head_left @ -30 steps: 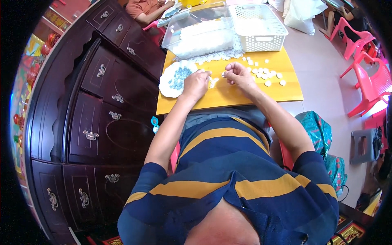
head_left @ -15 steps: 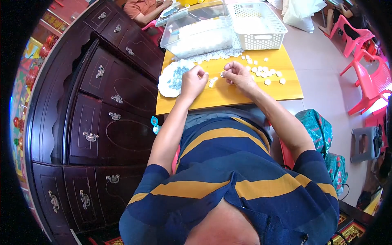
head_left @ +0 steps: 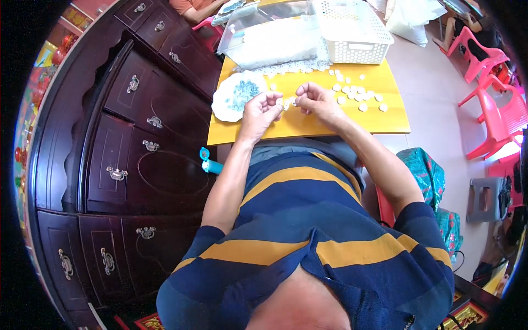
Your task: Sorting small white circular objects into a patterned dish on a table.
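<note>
Both hands have come closer together since before. Now the left hand (head_left: pixel 262 110) and the right hand (head_left: pixel 314 102) meet over the yellow desk (head_left: pixel 308 124), fingers pinched together on a small white piece (head_left: pixel 290 102) held between them. More white pieces (head_left: pixel 357 94) lie on the desk just right of the hands. A white plate (head_left: pixel 235 96) with blue bits sits near the left hand. A white basket (head_left: pixel 352 27) stands farther back.
</note>
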`<state>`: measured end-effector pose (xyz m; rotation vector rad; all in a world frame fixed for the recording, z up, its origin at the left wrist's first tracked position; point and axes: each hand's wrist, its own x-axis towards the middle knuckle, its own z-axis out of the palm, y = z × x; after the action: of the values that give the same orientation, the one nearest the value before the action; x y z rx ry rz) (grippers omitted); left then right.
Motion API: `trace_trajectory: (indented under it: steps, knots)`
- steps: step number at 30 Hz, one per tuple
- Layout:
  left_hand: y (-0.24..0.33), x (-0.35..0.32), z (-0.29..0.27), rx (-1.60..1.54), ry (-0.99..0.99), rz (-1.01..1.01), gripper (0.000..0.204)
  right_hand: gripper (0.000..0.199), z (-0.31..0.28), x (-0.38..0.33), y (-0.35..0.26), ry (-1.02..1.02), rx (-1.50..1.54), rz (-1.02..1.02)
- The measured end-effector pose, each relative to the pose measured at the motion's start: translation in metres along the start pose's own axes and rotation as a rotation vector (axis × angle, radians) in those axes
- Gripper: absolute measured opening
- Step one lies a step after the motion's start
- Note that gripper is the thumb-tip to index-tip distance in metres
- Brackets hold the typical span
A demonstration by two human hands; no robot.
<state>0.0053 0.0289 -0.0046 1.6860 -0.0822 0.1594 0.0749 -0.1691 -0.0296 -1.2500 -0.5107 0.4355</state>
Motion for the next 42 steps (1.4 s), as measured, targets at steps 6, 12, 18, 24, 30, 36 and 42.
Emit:
trace_trajectory:
  steps: [6,12,18,24,30,36,42]
  knots:
    - [0.002,-0.002,0.006,-0.003,-0.040,0.039,0.025,0.013,0.001,-0.001,-0.001,-0.028,-0.004,-0.032]
    - [0.002,-0.003,0.008,-0.001,-0.033,0.054,0.025,0.012,0.001,-0.003,-0.003,-0.061,-0.057,0.010]
    - [0.001,-0.003,0.006,0.012,-0.040,0.053,0.026,0.012,0.001,-0.003,-0.003,-0.062,-0.046,0.019]
    - [0.000,-0.002,0.006,0.038,-0.052,0.055,0.024,0.013,-0.002,-0.001,-0.001,-0.072,-0.100,0.009]
    - [-0.004,-0.001,0.003,0.090,-0.091,0.046,0.026,0.015,-0.001,0.000,0.001,-0.060,-0.098,-0.001]
    - [0.003,-0.003,0.006,0.130,-0.102,0.056,0.025,0.017,0.000,-0.001,0.001,-0.036,-0.109,0.048]
    - [0.008,-0.004,0.006,0.153,-0.112,0.067,0.024,0.015,0.002,-0.003,-0.003,-0.034,-0.052,0.101]
